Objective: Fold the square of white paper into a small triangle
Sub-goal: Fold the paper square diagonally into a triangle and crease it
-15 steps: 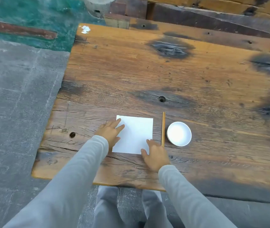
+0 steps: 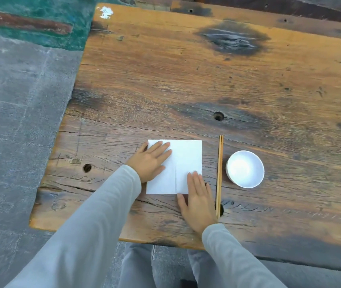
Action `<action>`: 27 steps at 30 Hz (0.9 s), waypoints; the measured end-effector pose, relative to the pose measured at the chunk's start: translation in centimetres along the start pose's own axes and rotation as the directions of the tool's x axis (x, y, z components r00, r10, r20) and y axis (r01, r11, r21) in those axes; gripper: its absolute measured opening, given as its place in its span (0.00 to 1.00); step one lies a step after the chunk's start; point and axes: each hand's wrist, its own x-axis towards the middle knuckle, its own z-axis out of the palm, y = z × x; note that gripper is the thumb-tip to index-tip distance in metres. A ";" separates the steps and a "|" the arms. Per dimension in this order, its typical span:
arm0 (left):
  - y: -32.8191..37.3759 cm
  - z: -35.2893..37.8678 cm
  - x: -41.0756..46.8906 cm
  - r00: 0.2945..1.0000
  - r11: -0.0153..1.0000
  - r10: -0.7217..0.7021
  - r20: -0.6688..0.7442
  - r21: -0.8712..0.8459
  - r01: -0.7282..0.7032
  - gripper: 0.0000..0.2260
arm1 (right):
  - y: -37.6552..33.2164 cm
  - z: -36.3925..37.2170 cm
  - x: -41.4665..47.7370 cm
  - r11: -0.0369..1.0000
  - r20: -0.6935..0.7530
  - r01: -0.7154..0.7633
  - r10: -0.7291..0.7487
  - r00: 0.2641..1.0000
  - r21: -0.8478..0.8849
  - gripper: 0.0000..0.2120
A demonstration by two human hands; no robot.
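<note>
A square of white paper (image 2: 183, 161) lies flat and unfolded on a weathered wooden worktop (image 2: 186, 80), near the worktop's front edge, with a faint crease line running down its middle. The left hand (image 2: 151, 161) rests palm-down on the paper's left half, fingers (image 2: 161, 147) spread and reaching toward the paper's far left corner; this grip is flat and splayed, pinching nothing. The right hand (image 2: 198, 202) lies palm-down at the paper's near right corner, its fingertips (image 2: 194, 176) pressing on that corner while the palm sits on bare wood just in front of the paper; the fingers are held close together and extended, not closed around anything. Both arms wear grey sleeves (image 2: 95, 225). Just to the right of the paper, a pair of wooden chopsticks (image 2: 219, 175) lies parallel to the paper's right edge, apart from it, its near end beside the right hand. Right of the chopsticks sits a small white bowl (image 2: 245, 169), upright. Left of the worktop is grey paving (image 2: 16, 121).
</note>
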 end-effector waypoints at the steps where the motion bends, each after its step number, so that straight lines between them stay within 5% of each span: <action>1: -0.1 0.3 -0.3 1.000 1.000 -0.020 -0.022 -0.020 0.019 0.28 | 0.1 0.0 0.4 1.000 -0.007 0.002 -0.002 1.000 -0.006 0.32; 16: 1.5 0.9 -3.3 0.963 0.961 -0.205 -0.176 -0.225 0.163 0.27 | 0.8 -2.1 4.3 0.999 -0.138 0.031 -0.027 0.990 0.024 0.27; 21: 1.4 -0.3 -2.1 0.912 0.953 -0.246 -0.328 -0.253 0.166 0.23 | -0.1 -2.2 4.5 0.988 -0.260 0.038 0.001 0.966 0.147 0.20; 27: 0.8 -2.5 0.4 0.826 0.750 -0.512 -0.237 -0.593 0.295 0.19 | 0.1 -3.3 6.3 0.946 -0.248 -0.056 0.140 0.958 0.319 0.18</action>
